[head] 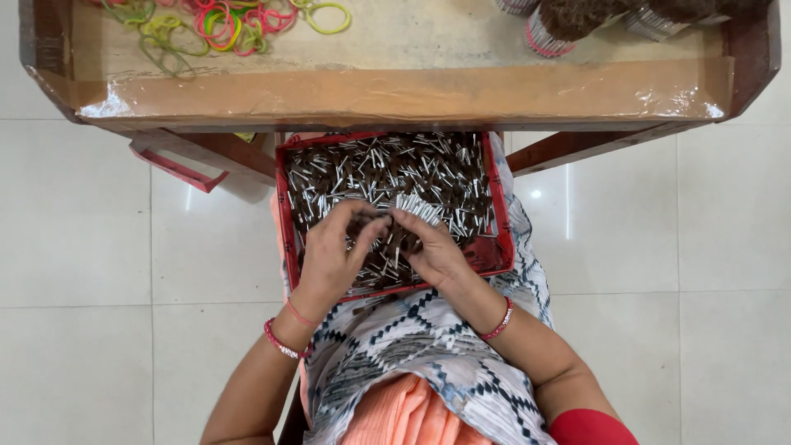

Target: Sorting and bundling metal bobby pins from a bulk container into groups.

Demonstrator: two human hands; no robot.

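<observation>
The fingers [368, 229] of the left hand [334, 251] are bent and pressed down into the loose small sticks [379, 169], silver at one end and dark brown at the other; whether they pinch any I cannot tell. The right hand [432, 247] has its fingers curled around a small bundle of sticks [418, 210], whose silver ends come out above the fingertips. Both hands touch each other in the middle of the red tray [284, 206], which lies on the person's lap. Above it stands a wooden table [412, 95] with coloured rubber bands [222, 21] on it.
</observation>
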